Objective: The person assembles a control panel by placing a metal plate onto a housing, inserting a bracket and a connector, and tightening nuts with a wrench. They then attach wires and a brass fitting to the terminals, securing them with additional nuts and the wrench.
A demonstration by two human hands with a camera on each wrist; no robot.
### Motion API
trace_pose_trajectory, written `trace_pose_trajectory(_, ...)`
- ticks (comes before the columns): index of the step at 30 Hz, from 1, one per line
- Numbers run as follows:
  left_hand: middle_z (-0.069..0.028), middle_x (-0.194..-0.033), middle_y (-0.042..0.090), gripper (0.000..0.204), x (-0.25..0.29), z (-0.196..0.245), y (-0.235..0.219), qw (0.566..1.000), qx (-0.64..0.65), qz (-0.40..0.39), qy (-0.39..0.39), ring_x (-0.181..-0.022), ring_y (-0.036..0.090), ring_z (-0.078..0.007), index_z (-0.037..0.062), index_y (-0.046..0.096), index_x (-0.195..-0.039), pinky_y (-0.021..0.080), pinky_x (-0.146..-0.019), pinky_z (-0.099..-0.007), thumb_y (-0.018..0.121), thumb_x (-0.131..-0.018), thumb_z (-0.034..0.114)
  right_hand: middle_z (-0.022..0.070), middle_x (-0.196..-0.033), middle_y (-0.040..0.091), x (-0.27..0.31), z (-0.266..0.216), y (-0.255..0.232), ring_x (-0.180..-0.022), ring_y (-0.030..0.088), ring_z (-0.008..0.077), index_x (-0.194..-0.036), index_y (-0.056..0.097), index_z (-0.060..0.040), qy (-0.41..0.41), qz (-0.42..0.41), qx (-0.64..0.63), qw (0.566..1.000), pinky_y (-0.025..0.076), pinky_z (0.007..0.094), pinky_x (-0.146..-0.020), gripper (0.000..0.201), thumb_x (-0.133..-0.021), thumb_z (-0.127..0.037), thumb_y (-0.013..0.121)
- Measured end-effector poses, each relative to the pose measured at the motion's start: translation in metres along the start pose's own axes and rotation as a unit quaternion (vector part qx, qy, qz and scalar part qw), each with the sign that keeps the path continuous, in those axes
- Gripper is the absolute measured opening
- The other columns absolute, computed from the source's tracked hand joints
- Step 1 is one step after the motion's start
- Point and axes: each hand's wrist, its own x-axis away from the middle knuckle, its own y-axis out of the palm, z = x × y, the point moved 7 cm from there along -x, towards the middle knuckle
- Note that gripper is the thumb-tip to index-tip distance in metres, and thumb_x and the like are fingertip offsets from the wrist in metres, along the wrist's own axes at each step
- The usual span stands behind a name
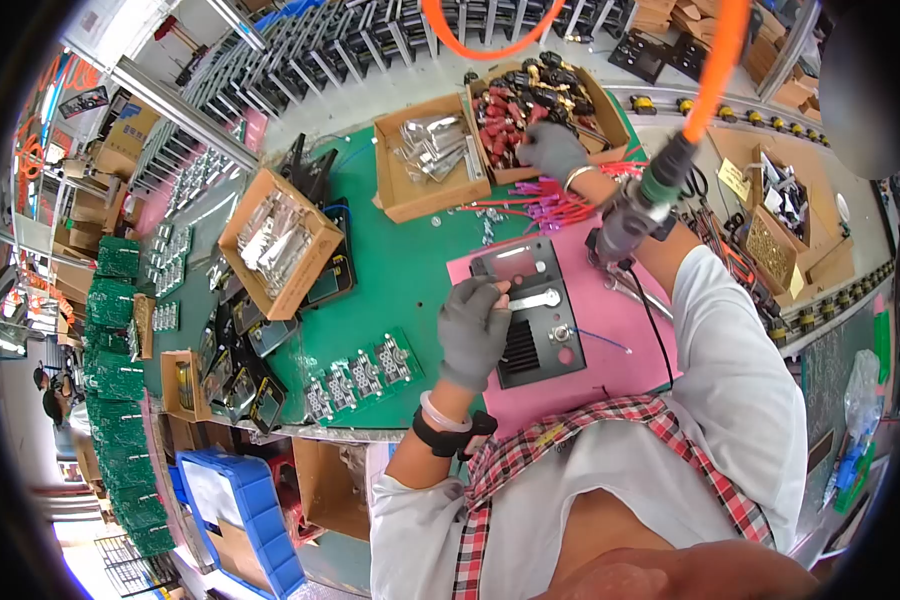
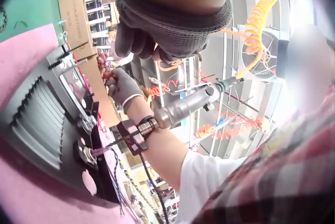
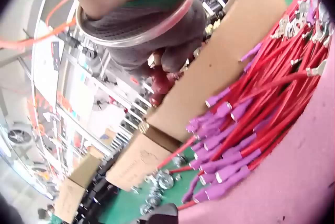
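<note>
My left hand (image 1: 475, 335), in a grey glove with bare fingertips, is over the left edge of a black slotted panel (image 1: 530, 345). Its fingers are bent, and I cannot tell whether something small is between them. A silver metal strip (image 1: 538, 300) lies on the panel, its end right by those fingertips. The gloved right hand (image 1: 558, 150) reaches into a cardboard box (image 1: 610, 125) of red and black parts. Its fingers pinch a red part with a brass-coloured end (image 3: 161, 83). The panel sits on a pink mat (image 1: 610, 370).
A power screwdriver (image 1: 625, 225) hangs on an orange hose near the right forearm. Red cables with purple sleeves (image 1: 560, 205) lie before the parts box. Boxes of metal strips (image 1: 280, 245) and small circuit boards (image 1: 365, 370) are on the left. Scissors (image 1: 695, 185) lie at the right.
</note>
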Motion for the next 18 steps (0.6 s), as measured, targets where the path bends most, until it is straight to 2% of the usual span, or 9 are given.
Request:
trace_pose_trajectory(2, -0.0106, -0.084, 0.061, 0.012, 0.01, 0.008, 0.001, 0.998, 0.054, -0.024, -0.017, -0.066, 0.059, -0.0222, 0.0015, 0.062, -0.087, 0.045, -0.057, -0.0289, 0.057, -0.076, 0.003, 0.0056, -0.063, 0.059, 0.016, 0.013, -0.018, -0.061, 0.056, 0.0135, -0.075, 0.062, -0.0026, 0.001, -0.003, -0.206, 0.979, 0.045, 0.028, -0.057, 0.023, -0.074, -0.025, 0.058)
trace_pose_trajectory(4, -0.0107, -0.078, 0.059, 0.013, 0.026, 0.014, 0.015, 0.993, 0.096, -0.065, -0.024, -0.063, 0.057, -0.0231, 0.0014, 0.061, -0.088, 0.045, -0.057, -0.0302, 0.057, -0.076, 0.004, 0.0045, -0.069, 0.059, 0.049, 0.024, -0.05, -0.064, 0.056, 0.0125, -0.086, 0.059, -0.0034, 0.045, 0.005, -0.393, 0.918, 0.045, 0.025, -0.059, 0.022, -0.078, -0.023, 0.056)
trace_pose_trajectory(7, -0.0115, -0.076, 0.056, 0.013, 0.042, 0.032, 0.041, 0.98, 0.138, -0.139, -0.013, -0.062, 0.057, -0.0236, 0.0006, 0.061, -0.09, 0.045, -0.057, -0.0313, 0.058, -0.077, 0.005, 0.0057, -0.084, 0.058, 0.112, 0.061, -0.087, -0.074, 0.057, 0.0142, -0.11, 0.05, 0.0003, -0.039, 0.012, -0.49, 0.871, 0.047, 0.0251, -0.067, 0.034, -0.084, -0.022, 0.054)
trace_pose_trajectory(8, -0.0115, -0.077, 0.057, 0.024, 0.051, 0.029, 0.056, 0.974, 0.154, -0.164, 0.005, -0.061, 0.057, -0.0229, 0.0002, 0.055, -0.099, 0.045, -0.057, -0.032, 0.06, -0.077, 0.006, 0.0055, -0.083, 0.057, 0.138, 0.091, -0.08, -0.072, 0.056, 0.0131, -0.108, 0.051, 0.0003, 0.111, -0.007, -0.627, 0.771, 0.046, 0.0237, -0.066, 0.031, -0.085, -0.019, 0.052)
trace_pose_trajectory(10, -0.0118, -0.078, 0.057, 0.031, 0.056, 0.035, 0.074, 0.96, 0.207, -0.182, -0.05, -0.06, 0.058, -0.0226, 0.0004, 0.05, -0.104, 0.045, -0.056, -0.0323, 0.062, -0.075, 0.006, 0.0073, -0.085, 0.058, 0.204, 0.072, -0.094, -0.076, 0.057, 0.0142, -0.104, 0.051, 0.0013, 0.113, -0.022, -0.615, 0.78, 0.047, 0.0247, -0.066, 0.027, -0.084, -0.016, 0.052)
trace_pose_trajectory(12, -0.0112, -0.078, 0.058, 0.043, 0.053, 0.048, 0.089, 0.951, 0.21, -0.213, -0.074, -0.059, 0.059, -0.0216, 0.0018, 0.043, -0.109, 0.046, -0.056, -0.0325, 0.065, -0.073, 0.008, 0.0116, -0.089, 0.06, 0.253, 0.047, -0.083, -0.08, 0.06, 0.0176, -0.1, 0.052, 0.002, 0.134, -0.097, -0.58, 0.798, 0.05, 0.0287, -0.069, 0.025, -0.083, -0.015, 0.055)
trace_pose_trajectory(15, -0.0102, -0.077, 0.059, 0.038, 0.048, 0.061, 0.11, 0.952, 0.185, -0.24, -0.05, -0.06, 0.06, -0.0213, 0.002, 0.046, -0.105, 0.047, -0.058, -0.0323, 0.066, -0.073, 0.009, 0.0123, -0.087, 0.062, 0.286, 0.01, -0.059, -0.076, 0.061, 0.0162, -0.089, 0.055, 0.0025, 0.17, -0.101, -0.614, 0.764, 0.051, 0.0271, -0.07, 0.017, -0.082, -0.013, 0.058)
trace_pose_trajectory(16, -0.0066, -0.072, 0.058, 0.03, 0.043, 0.064, 0.108, 0.968, 0.201, -0.15, 0.027, -0.054, 0.056, -0.0153, 0.0026, 0.048, -0.102, 0.047, -0.052, -0.0288, 0.063, -0.077, 0.009, 0.0105, -0.082, 0.061, 0.288, 0.012, -0.05, -0.074, 0.06, 0.0151, -0.087, 0.056, 0.0017, 0.186, -0.074, -0.609, 0.768, 0.05, 0.0261, -0.068, 0.016, -0.082, -0.013, 0.057)
trace_pose_trajectory(18, -0.0124, -0.073, 0.057, 0.027, 0.05, 0.046, 0.115, 0.954, 0.23, -0.173, -0.079, -0.059, 0.058, -0.0238, 0.0038, 0.045, -0.1, 0.046, -0.053, -0.0339, 0.06, -0.08, 0.013, 0.0076, -0.074, 0.06, 0.286, 0.013, -0.038, -0.069, 0.059, 0.013, -0.084, 0.055, 0.0007, 0.203, -0.076, -0.588, 0.78, 0.049, 0.0244, -0.063, 0.015, -0.081, -0.014, 0.057)
